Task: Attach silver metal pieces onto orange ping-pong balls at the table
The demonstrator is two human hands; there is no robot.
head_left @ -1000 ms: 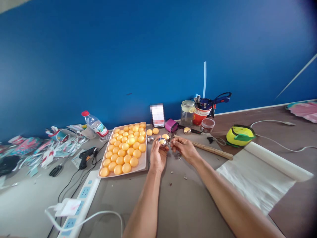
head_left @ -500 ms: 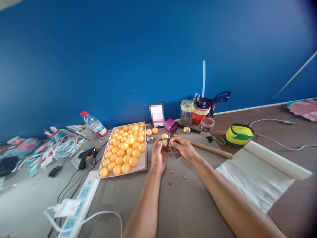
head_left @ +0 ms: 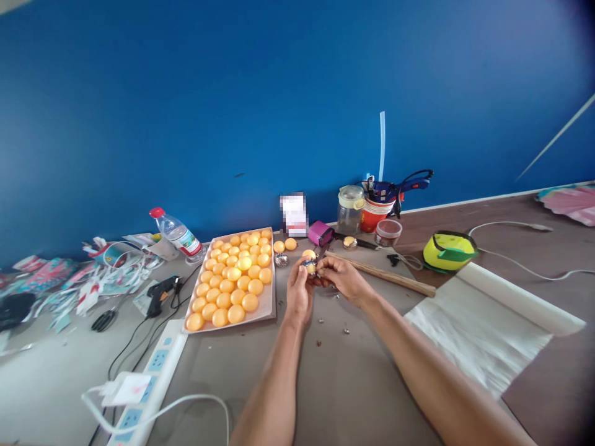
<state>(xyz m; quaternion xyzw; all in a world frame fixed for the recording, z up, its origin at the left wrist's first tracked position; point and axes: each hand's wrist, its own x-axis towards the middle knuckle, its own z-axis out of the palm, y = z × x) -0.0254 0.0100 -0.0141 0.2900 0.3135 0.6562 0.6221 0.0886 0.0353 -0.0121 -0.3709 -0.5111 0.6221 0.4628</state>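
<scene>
Between the fingers of my left hand [head_left: 300, 298] is a small orange ball partly covered with shiny silver pieces [head_left: 310, 267]. My right hand [head_left: 344, 279] is closed in a pinch at the ball's right side; what its fingertips hold, if anything, is too small to make out. Just behind the held ball shows another orange ball [head_left: 308, 254]. A shiny silver cluster [head_left: 281, 259] and two plain orange balls [head_left: 285, 246] lie to the left of it. Another ball with silver on it [head_left: 349, 243] rests farther back. Small metallic bits [head_left: 346, 331] are scattered near my wrists.
A shallow box [head_left: 274, 297] full of orange balls stands at left, beside a power strip [head_left: 163, 365], glue gun [head_left: 160, 296] and tilted bottle [head_left: 179, 235]. Rightward are a wooden stick [head_left: 395, 277], glass jar [head_left: 351, 214], yellow pouch [head_left: 450, 251] and white roll [head_left: 515, 300].
The held ball has turned slightly in my left hand and shifted a little right. My right fingertips have closed in against its side. The surroundings look the same.
</scene>
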